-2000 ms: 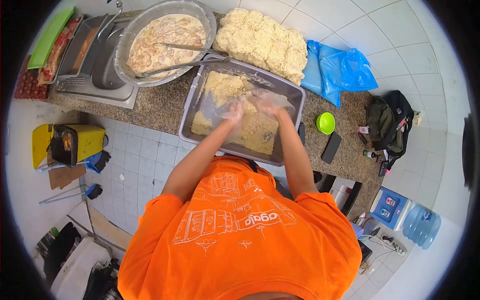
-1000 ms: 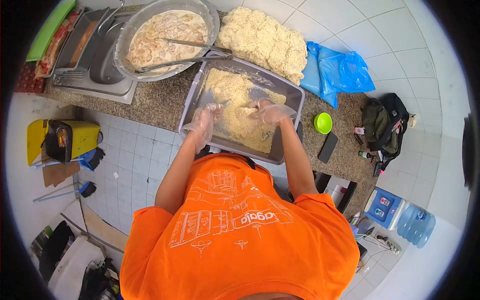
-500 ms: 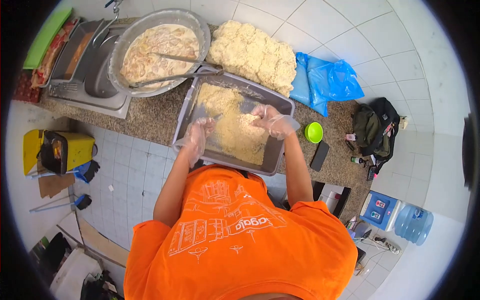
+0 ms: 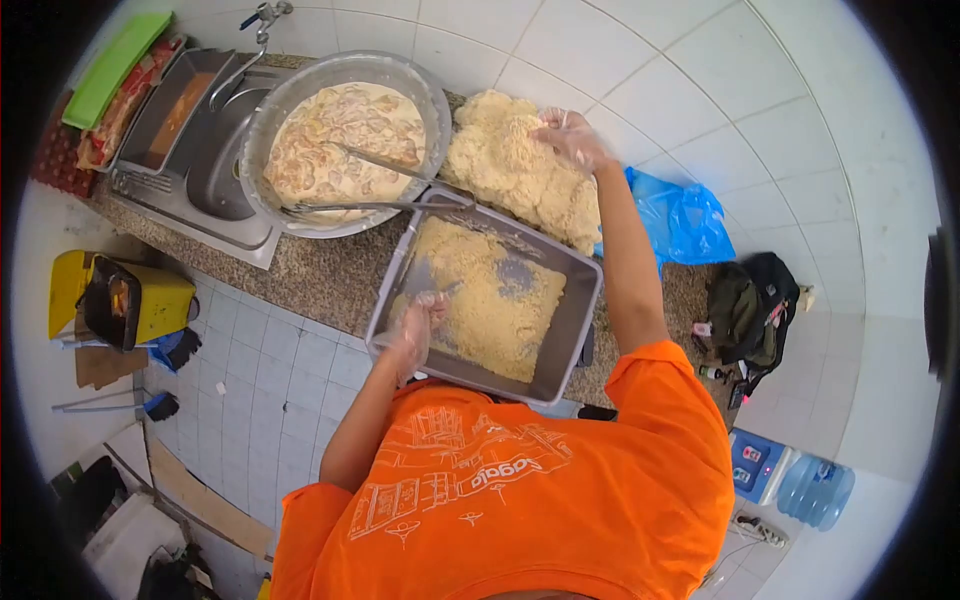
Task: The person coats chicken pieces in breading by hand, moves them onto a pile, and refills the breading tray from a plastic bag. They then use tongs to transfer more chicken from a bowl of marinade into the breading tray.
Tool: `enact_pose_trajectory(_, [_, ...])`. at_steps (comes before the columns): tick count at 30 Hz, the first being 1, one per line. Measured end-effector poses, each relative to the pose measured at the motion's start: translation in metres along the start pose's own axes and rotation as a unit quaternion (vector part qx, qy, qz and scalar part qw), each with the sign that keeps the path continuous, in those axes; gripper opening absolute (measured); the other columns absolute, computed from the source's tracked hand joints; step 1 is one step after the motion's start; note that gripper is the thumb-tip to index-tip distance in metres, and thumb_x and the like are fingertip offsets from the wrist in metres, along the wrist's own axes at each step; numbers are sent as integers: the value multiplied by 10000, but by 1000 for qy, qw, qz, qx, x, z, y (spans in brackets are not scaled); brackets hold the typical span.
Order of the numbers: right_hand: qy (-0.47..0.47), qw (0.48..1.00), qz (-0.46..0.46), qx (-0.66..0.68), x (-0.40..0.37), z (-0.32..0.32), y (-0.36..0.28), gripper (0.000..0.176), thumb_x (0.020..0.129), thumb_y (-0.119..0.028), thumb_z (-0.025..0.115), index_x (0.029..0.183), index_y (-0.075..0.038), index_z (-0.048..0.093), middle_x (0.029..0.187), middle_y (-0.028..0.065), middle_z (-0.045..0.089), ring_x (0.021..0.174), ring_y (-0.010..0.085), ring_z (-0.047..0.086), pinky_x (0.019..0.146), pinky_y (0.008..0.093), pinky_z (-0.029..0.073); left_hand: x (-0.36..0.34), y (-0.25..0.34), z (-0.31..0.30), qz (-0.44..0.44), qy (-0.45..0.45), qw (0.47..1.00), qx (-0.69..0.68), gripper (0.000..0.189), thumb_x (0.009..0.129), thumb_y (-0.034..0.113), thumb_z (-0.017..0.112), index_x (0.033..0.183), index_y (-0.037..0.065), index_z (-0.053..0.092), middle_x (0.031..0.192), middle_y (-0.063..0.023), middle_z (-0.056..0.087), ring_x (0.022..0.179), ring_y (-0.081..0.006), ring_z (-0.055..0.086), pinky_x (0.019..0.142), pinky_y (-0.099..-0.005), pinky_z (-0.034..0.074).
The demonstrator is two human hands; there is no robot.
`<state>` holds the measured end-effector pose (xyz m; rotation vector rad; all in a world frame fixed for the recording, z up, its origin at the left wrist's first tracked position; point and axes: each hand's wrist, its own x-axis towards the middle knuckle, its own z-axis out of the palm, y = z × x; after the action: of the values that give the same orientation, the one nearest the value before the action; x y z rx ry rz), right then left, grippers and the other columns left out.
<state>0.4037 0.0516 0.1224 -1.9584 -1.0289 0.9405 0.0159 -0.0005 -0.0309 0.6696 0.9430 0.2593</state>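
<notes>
My left hand (image 4: 420, 325), in a clear plastic glove, hovers over the left side of a grey tray (image 4: 585, 330) of pale breading crumbs (image 4: 500, 310). Its fingers are curled in; what they hold, if anything, is hidden. My right hand (image 4: 572, 138), gloved too, reaches past the tray to a heap of breaded pieces (image 4: 500, 150) against the wall. The fingers are closed on a breaded piece (image 4: 522, 127) at the heap's top. Left of the heap stands a large round basin (image 4: 440, 130) of battered pieces (image 4: 350, 130), with metal tongs (image 4: 400, 170) across its rim.
A sink (image 4: 220, 190) and tap (image 4: 262, 35) lie left of the basin, with a grey pan (image 4: 165, 125) and green lid (image 4: 115, 70) beyond. Blue plastic bags (image 4: 680, 220) and a dark backpack (image 4: 750, 310) are at the right. A yellow bin (image 4: 165, 305) stands on the floor.
My right hand has carried a breaded piece from the tray up to the heap. My left hand stays over the tray's left side. The view has shifted, and my right arm now covers the green cup.
</notes>
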Motion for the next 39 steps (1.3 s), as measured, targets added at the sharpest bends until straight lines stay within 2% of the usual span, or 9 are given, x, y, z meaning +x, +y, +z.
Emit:
enact_pose_trajectory(4, [-10,1000,-26,-6,75,6,-5,355,784,-242,752,1012,-31,581,704,-14,508,557,85,457,489,265,371,-6,9,5,-20,14,1000,1,250,892,286,450,969,110,610,921,6,593,858,-125,529,846,-308,401])
enact_pose_trajectory(10, [-29,962,-17,-272,153,7,6,539,803,-378,688,1159,7,565,1077,150,596,1052,227,562,849,360,455,7,-9,-9,-34,-17,999,-31,282,923,300,473,1065,87,593,1066,-45,586,1007,-196,536,933,-350,396])
enact_pose_trajectory(17, [37,845,-132,-517,151,84,66,716,913,-585,333,1331,-20,468,1500,178,279,1343,325,339,1109,419,254,-2,6,-1,-89,12,995,-42,239,911,265,448,993,102,601,862,22,543,770,-99,469,695,-250,372])
enact_pose_trajectory(21, [43,839,-94,-534,144,84,62,772,929,-601,249,1413,-9,354,1523,177,232,1417,339,181,1167,464,102,-3,7,-1,-96,-4,995,-42,298,935,296,471,1093,63,568,1065,-59,576,1013,-200,525,951,-332,382])
enact_pose_trajectory(24, [-72,862,17,-502,67,68,-35,775,931,-592,267,1434,-4,297,1505,177,279,1413,342,190,1155,460,153,-4,17,0,-77,22,994,-71,274,914,302,491,1031,72,582,989,-53,596,935,-188,537,886,-327,408])
enact_pose_trajectory(26, [123,950,-80,-276,-7,77,-41,684,941,-564,307,1393,-60,399,1477,141,344,1366,322,296,1134,457,203,6,9,-9,-52,30,994,-88,265,897,296,498,1009,72,585,965,-55,601,923,-188,539,854,-317,408])
enact_pose_trajectory(28, [168,885,-157,-405,-90,100,-26,529,951,-498,386,1270,-111,552,1321,144,519,1221,304,475,1075,426,305,8,4,-12,-35,37,994,-97,256,880,290,506,987,72,588,940,-58,606,910,-187,541,822,-307,407])
enact_pose_trajectory(30, [194,959,200,-56,-134,133,-29,388,927,-389,532,1129,-73,633,793,139,606,780,278,587,785,418,453,10,8,-9,3,72,992,-103,249,850,276,515,962,68,593,905,-59,614,882,-189,550,764,-289,399])
enact_pose_trajectory(39, [195,950,221,-102,-108,232,99,469,805,-385,656,1177,-102,634,1049,157,677,928,275,652,815,357,489,17,8,-20,-21,32,993,-115,211,871,220,515,935,30,580,908,-97,604,858,-222,560,801,-352,443])
